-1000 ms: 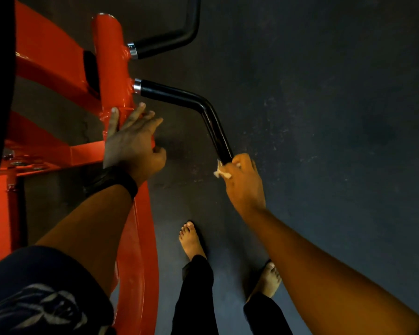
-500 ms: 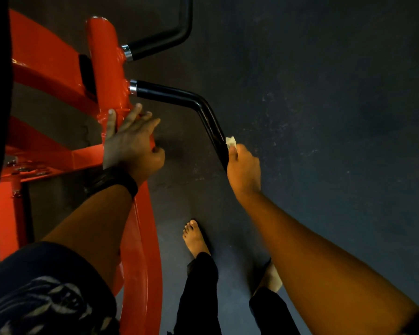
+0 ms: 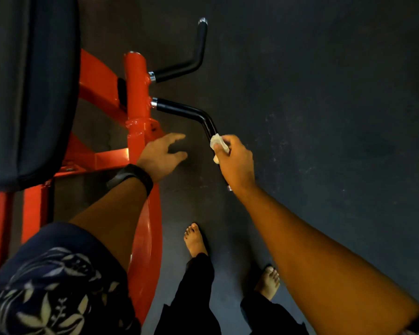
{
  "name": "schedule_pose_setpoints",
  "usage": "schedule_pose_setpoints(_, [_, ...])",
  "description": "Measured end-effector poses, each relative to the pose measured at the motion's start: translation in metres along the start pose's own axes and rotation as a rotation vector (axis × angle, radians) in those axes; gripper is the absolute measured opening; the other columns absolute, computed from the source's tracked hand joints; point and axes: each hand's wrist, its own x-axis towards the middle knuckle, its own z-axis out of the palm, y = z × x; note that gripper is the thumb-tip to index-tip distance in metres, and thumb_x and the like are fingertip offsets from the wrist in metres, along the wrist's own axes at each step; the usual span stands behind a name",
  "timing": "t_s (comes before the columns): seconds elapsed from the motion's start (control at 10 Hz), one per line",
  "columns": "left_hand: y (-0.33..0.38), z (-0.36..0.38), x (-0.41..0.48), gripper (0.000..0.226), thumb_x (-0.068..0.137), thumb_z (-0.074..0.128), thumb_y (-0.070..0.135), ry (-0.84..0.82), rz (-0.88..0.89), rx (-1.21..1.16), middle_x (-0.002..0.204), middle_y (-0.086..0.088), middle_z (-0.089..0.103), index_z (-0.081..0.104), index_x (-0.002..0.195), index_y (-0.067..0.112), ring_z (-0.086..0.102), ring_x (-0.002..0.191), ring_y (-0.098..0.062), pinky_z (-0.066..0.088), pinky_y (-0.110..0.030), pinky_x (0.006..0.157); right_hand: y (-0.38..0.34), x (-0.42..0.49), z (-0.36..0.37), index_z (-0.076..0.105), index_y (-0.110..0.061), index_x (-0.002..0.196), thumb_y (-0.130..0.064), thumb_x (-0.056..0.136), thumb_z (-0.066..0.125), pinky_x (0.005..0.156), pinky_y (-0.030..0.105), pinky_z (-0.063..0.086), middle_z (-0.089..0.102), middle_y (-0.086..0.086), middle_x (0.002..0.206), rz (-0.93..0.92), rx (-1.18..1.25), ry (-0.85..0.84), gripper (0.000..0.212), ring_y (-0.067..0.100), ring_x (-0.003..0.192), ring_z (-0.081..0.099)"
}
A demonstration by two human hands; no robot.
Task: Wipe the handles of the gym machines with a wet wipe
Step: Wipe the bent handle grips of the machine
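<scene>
Right hand (image 3: 237,160) clamps wet wipe (image 3: 218,142) round lower handle (image 3: 179,110) — left hand (image 3: 159,155) loose — dark, seemingly rubber floor (image 3: 324,117).

I am viewing a dim, warm-tinted scene: light is glinting off the red frame (image 3: 125,154), and the floor (image 3: 324,97) right of it is fading into grainy shadow.

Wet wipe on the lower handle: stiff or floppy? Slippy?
Probably floppy: the wet wipe is bunched and creased in the right hand. Likely light: a small wad, mostly hidden in that grip. May slide easily along the glossy black lower handle.
</scene>
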Motion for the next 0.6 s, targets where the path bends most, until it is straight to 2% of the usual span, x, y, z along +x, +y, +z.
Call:
schedule_pose_setpoints(0.1, [0.153,-0.053,-0.090,0.047,0.087,0.074,0.015,-0.059,-0.126,-0.242,0.124,0.001,0.066,0.061,0.131,0.026,0.061,0.116,-0.012,0.048,-0.035,0.104,-0.038,-0.005,-0.020,0.044,-0.028,0.114,-0.033,0.096,0.061,0.064,0.034,0.057,0.069,0.007,0.089,-0.088,0.149,-0.006,0.026,0.020,0.075,0.070])
schedule_pose_setpoints(0.2, [0.187,-0.052,-0.107,0.046,0.087,0.072,0.009,-0.063,-0.137,-0.419,0.114,-0.002,0.071,0.060,0.128,0.024,0.066,0.107,-0.013,0.052,-0.032,0.089,-0.072,-0.012,-0.044,0.044,-0.027,0.107,-0.031,0.098,0.058,0.063,0.042,0.059,0.066,0.005,0.086,-0.191,0.200,-0.030,0.017,0.020,0.070,0.068])
schedule_pose_setpoints(0.3, [0.214,-0.061,-0.122,0.036,0.090,0.072,0.017,0.002,-0.147,-0.548,0.102,-0.001,0.073,0.063,0.123,0.026,0.070,0.095,-0.013,0.053,-0.030,0.081,-0.100,-0.017,-0.063,0.051,-0.020,0.112,-0.023,0.098,0.059,0.070,0.032,0.058,0.067,0.003,0.099,-0.269,0.196,-0.051,0.016,0.016,0.085,0.068])
schedule_pose_setpoints(0.4, [0.229,-0.068,-0.123,0.028,0.089,0.071,0.012,0.132,-0.109,-0.623,0.090,-0.006,0.070,0.068,0.117,0.017,0.066,0.084,-0.016,0.053,-0.033,0.076,-0.121,-0.016,-0.072,0.054,-0.018,0.116,-0.013,0.094,0.060,0.083,0.036,0.058,0.068,0.004,0.109,-0.230,0.276,-0.094,0.023,0.017,0.097,0.068])
schedule_pose_setpoints(0.5, [0.234,-0.082,-0.116,0.012,0.093,0.067,0.008,0.277,-0.086,-0.648,0.082,-0.007,0.068,0.071,0.100,0.016,0.064,0.079,-0.012,0.051,-0.025,0.073,-0.138,-0.011,-0.071,0.049,-0.030,0.114,-0.014,0.088,0.062,0.079,0.047,0.059,0.069,0.000,0.108,-0.217,0.329,-0.116,0.033,0.018,0.094,0.069])
schedule_pose_setpoints(0.6, [0.231,-0.095,-0.097,0.016,0.097,0.063,0.010,0.335,-0.091,-0.634,0.081,-0.010,0.062,0.068,0.085,0.019,0.057,0.076,-0.017,0.048,-0.026,0.068,-0.153,0.010,-0.068,0.048,-0.033,0.127,-0.010,0.083,0.067,0.088,0.042,0.057,0.067,0.001,0.116,-0.264,0.268,-0.170,0.054,0.017,0.101,0.067])
